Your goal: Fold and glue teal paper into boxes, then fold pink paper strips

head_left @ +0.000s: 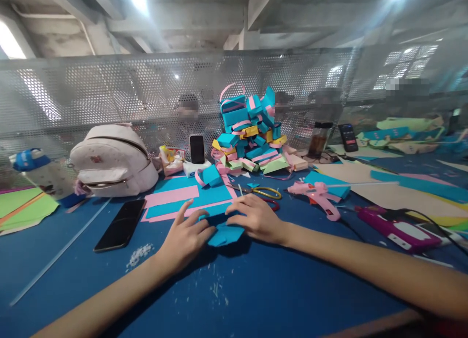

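Between my two hands is a folded piece of blue paper (225,234), low over the blue table. My left hand (188,230) grips its left side, thumb and fingers bent onto it, with the index finger raised. The fingers of my right hand (258,218) curl over its right edge. Just beyond lie flat blue and pink paper sheets (175,195). Scissors (268,191) with yellow handles rest behind my right hand, beside a red-handled pair partly hidden by it. A pink glue gun (318,194) lies to the right.
A tall pile of small blue, pink and yellow paper boxes (248,133) stands at the back. Leftward are a white backpack (115,160), a bottle (47,177) and a black phone (120,226). A purple device (398,228) with a cable and paper sheets (383,187) lie right.
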Demonstrator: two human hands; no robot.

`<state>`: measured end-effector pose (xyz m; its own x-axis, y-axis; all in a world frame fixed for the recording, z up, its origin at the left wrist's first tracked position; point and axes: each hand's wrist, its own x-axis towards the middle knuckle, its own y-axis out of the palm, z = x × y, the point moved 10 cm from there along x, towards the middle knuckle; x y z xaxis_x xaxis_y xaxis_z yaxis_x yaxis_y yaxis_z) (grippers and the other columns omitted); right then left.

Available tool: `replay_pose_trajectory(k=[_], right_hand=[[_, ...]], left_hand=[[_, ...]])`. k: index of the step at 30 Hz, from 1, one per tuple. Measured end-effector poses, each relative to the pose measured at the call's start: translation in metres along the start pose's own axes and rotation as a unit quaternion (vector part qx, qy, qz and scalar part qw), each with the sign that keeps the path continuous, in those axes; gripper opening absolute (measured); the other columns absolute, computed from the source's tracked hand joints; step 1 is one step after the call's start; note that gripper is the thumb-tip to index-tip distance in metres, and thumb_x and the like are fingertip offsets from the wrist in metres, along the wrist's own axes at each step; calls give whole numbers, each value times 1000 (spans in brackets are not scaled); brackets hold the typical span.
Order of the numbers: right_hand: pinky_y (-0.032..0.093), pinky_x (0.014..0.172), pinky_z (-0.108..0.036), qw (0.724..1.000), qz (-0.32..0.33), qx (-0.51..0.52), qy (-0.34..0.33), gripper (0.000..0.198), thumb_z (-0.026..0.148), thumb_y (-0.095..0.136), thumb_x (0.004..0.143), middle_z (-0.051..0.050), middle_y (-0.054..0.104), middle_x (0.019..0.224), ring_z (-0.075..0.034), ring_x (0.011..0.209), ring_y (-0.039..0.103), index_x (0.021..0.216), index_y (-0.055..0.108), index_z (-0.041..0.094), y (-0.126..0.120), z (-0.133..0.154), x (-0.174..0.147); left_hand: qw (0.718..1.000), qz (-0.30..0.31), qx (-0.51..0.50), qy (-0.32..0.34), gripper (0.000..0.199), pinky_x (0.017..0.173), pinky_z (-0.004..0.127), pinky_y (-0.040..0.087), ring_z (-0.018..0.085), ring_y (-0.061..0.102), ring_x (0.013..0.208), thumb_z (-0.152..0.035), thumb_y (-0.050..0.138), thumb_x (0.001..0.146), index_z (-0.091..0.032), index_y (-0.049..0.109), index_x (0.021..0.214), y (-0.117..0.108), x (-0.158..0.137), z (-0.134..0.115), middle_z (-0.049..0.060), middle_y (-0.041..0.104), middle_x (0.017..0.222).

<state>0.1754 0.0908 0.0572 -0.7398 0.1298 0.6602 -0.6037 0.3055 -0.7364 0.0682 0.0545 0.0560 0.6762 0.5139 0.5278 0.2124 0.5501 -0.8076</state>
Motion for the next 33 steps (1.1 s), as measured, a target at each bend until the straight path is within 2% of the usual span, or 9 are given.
replay_pose_trajectory(k=[2,6,9,14,18,21,25,29,33], right_hand=[[40,85,-37,999,6,-22,-23,11,23,61,93,-3,69,114,-23,106,53,94,72,24,4,7,-2],[38,96,-41,998,37,-34,-45,11,23,64,89,-5,60,135,-25,118,48,96,72,23,8,16,-7],[38,98,-45,996,81,-15,-18,12,25,66,87,-5,52,144,-29,124,45,98,72,24,15,10,-10],[43,93,-48,994,99,39,39,15,15,58,88,-8,56,139,-30,125,46,96,68,21,20,-7,-13],[44,93,-48,985,48,119,116,17,10,54,90,-8,63,127,-29,118,50,94,66,22,13,-23,-10],[45,95,-45,958,-8,195,210,11,17,55,95,-8,64,119,-26,113,52,91,64,22,10,-40,-9],[44,96,-42,921,-49,251,295,21,24,53,98,-8,62,109,-24,110,54,78,57,21,18,-57,-12],[44,96,-43,921,-86,246,289,16,27,58,96,-8,61,110,-25,111,53,81,56,21,11,-58,-13],[48,86,-42,930,-132,207,273,12,31,66,91,-7,63,101,-25,97,57,90,57,23,-5,-53,-15]], left_hand=[[1000,10,1,2,17,119,58,12,26,63,110,-15,56,93,-25,69,98,5,-2,-3,1,73,84],[1000,23,-4,-5,12,121,58,8,26,61,112,-17,60,91,-24,69,94,9,-6,-5,-1,72,84],[999,38,-16,-21,12,121,58,7,26,61,112,-17,60,90,-23,69,92,10,-8,-4,-1,72,82],[998,21,-40,-32,21,118,60,12,25,63,111,-10,50,94,-20,67,90,3,-8,2,-1,71,76],[994,-29,-70,-75,17,116,61,15,22,68,101,-11,50,96,-21,64,93,-5,-5,20,-1,72,80],[984,-39,-98,-141,7,117,61,15,19,69,90,-16,55,94,-21,59,98,-1,-4,39,2,71,94],[965,-47,-143,-213,29,115,63,20,18,66,76,-30,68,87,-21,53,110,10,-6,56,0,66,89],[933,-93,-202,-283,37,107,60,32,19,65,76,-31,68,86,-25,53,119,11,-13,70,-4,63,80],[896,-98,-252,-352,51,83,45,48,22,60,80,-31,70,84,-28,50,131,14,-21,79,-1,60,78]])
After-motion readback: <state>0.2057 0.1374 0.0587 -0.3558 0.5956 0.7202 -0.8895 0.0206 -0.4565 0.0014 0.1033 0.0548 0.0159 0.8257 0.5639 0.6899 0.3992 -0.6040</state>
